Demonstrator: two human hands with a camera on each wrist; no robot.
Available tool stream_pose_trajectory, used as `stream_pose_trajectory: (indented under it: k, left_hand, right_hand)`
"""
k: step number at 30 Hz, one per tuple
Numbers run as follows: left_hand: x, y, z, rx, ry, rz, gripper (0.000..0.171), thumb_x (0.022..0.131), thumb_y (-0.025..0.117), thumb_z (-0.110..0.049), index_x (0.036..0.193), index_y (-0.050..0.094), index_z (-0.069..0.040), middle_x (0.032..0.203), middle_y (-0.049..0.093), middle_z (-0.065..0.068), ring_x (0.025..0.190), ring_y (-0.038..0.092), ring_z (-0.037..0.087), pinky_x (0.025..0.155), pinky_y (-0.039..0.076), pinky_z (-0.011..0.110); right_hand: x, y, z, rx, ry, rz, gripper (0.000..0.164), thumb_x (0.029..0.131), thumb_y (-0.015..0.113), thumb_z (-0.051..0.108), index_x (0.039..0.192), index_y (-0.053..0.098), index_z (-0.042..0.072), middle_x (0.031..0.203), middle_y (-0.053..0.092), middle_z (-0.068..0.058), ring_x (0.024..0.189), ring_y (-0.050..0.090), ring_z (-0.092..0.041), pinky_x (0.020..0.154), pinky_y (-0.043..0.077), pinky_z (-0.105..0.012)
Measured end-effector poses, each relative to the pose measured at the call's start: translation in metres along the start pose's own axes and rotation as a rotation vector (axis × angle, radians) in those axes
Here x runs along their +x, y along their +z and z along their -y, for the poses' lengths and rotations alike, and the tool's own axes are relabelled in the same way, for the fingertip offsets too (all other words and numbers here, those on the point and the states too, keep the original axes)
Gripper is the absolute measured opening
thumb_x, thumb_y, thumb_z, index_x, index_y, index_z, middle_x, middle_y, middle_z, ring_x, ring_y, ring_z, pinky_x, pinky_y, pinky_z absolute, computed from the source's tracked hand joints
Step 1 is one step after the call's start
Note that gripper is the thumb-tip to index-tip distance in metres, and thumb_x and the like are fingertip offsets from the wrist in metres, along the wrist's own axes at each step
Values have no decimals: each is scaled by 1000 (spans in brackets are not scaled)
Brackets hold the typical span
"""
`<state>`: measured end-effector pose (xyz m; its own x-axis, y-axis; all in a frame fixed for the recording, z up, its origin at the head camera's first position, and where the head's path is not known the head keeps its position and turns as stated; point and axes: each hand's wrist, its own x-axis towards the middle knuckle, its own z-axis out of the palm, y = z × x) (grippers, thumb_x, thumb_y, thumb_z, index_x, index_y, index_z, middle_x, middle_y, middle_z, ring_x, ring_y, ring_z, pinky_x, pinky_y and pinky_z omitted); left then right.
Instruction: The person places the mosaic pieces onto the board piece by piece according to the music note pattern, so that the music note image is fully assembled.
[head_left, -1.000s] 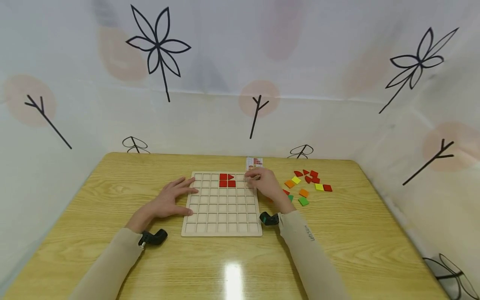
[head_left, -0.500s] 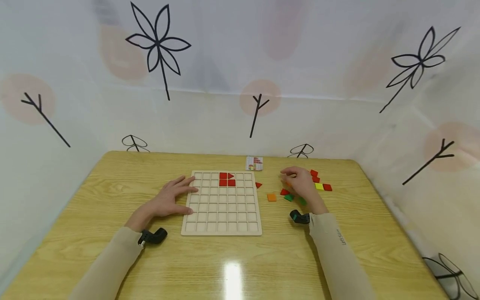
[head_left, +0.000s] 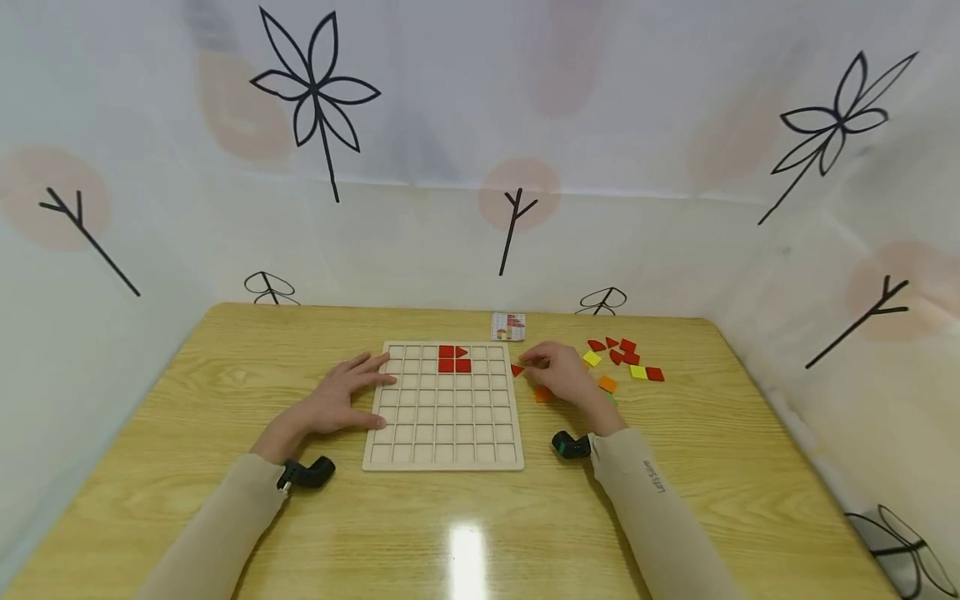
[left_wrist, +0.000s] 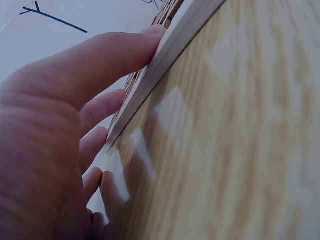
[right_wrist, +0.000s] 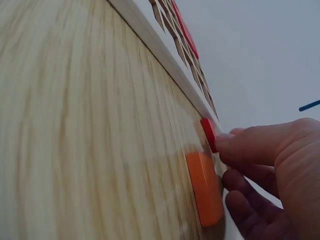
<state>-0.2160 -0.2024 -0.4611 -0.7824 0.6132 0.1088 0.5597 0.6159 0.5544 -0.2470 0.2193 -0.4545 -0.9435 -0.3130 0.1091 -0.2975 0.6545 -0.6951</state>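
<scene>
The pale wooden grid board point(head_left: 445, 433) lies on the table, with red squares point(head_left: 447, 366) and a red triangle set in cells of its upper rows. My left hand point(head_left: 337, 398) rests along the board's left edge, fingers spread and thumb against the side; in the left wrist view the thumb point(left_wrist: 120, 52) presses the board's rim. Just past the board's right edge, my right hand point(head_left: 558, 373) pinches a loose red triangle piece point(head_left: 517, 370) with thumb and forefinger. In the right wrist view the thumb tip covers one end of that red piece point(right_wrist: 208, 134).
An orange square point(right_wrist: 205, 190) lies beside the right fingers. Farther right are scattered pieces, including red ones point(head_left: 628, 346), yellow squares point(head_left: 592, 358) and another orange square point(head_left: 607, 384). Behind the board lies a small pattern card point(head_left: 508, 327). A patterned cloth hangs behind the table.
My right hand went from the board's upper right corner out to the scattered pieces, then came back left to the loose red triangle. My left hand has stayed put.
</scene>
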Motion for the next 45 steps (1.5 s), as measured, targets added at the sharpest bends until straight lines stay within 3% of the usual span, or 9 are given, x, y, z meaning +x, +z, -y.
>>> stream_pose_trajectory:
  k: [8,17,25,32,40,45]
  left_hand:
    - [0,5,0,-7,11,-6,68,82,78,-45,139,60,-14,161,29,11,148,13,42,111,8,69]
    - [-6,6,2,-5,-13,-11,69,81,79,-45,140,60,-16,162,28,9,149,12,40,111,9,68]
    - [-5,6,2,8,-12,-2,70,82,77,-48,142,58,-16,163,26,8,149,11,39,112,7,67]
    - [-4,6,2,13,22,-21,69,82,77,-47,141,59,-14,161,28,12,147,14,43,109,10,71]
    - [-4,4,1,17,17,-17,68,83,77,-46,140,59,-14,161,29,12,147,14,43,108,10,72]
    - [-3,5,0,13,7,-15,68,83,77,-46,140,59,-15,161,28,12,148,13,43,109,10,71]
  right_hand:
    - [1,2,9,52,92,60,33,92,71,12,124,69,4,122,66,-11,112,60,-29,96,48,-47]
    - [3,6,14,85,145,90,29,93,71,18,120,72,6,120,62,-12,104,59,-28,87,50,-44]
    - [6,11,16,47,177,50,23,92,72,14,113,74,6,114,62,-12,98,59,-27,85,49,-45]
    - [7,11,14,69,187,24,16,91,72,10,106,71,6,101,64,-8,86,55,-24,77,47,-37]
    - [5,12,15,95,192,-15,7,91,71,7,98,68,5,88,63,-6,78,55,-21,71,46,-33]
    - [7,11,16,88,186,-10,12,91,70,6,103,71,4,91,65,-6,81,56,-22,74,48,-35]
